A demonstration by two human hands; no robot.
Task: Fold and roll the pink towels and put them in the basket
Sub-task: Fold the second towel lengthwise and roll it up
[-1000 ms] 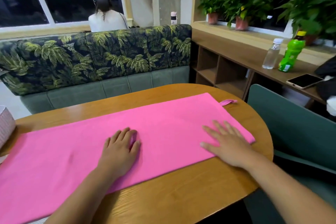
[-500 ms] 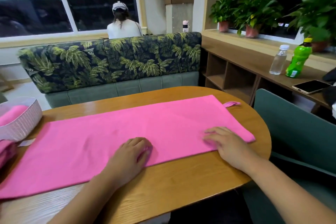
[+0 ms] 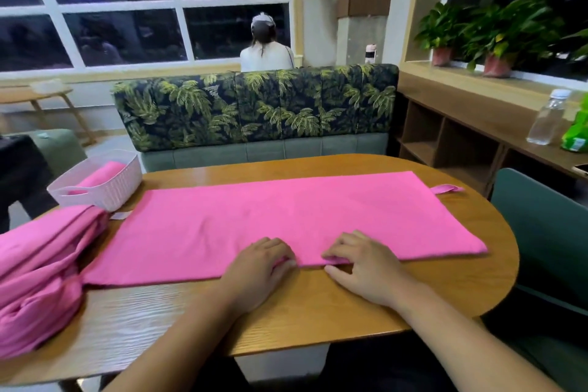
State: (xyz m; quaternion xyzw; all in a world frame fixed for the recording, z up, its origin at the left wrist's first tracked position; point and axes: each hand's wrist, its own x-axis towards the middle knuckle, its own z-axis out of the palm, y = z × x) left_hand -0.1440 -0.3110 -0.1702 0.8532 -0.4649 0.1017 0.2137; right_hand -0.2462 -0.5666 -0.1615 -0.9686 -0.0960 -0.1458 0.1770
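Note:
A long pink towel [image 3: 286, 219] lies flat across the wooden table [image 3: 318, 312], folded into a strip, with a small loop at its far right corner. My left hand [image 3: 257, 270] and my right hand [image 3: 366, 267] sit side by side at the middle of its near edge, fingers curled and pinching that edge. A white woven basket [image 3: 95, 184] stands at the table's far left with one rolled pink towel [image 3: 101, 175] inside. A heap of loose pink towels [image 3: 38, 270] lies on the left of the table, touching the flat towel's left end.
A palm-print sofa [image 3: 254, 111] stands behind the table and a person sits beyond it, facing away. A green chair [image 3: 541, 232] is to the right. The shelf on the right holds a clear bottle [image 3: 545, 118], a green bottle [image 3: 576, 134] and potted plants.
Both hands slid back from flat on the towel to its near edge and came together at the middle, fingers now curled on the edge. The view swung left, showing the basket and heap.

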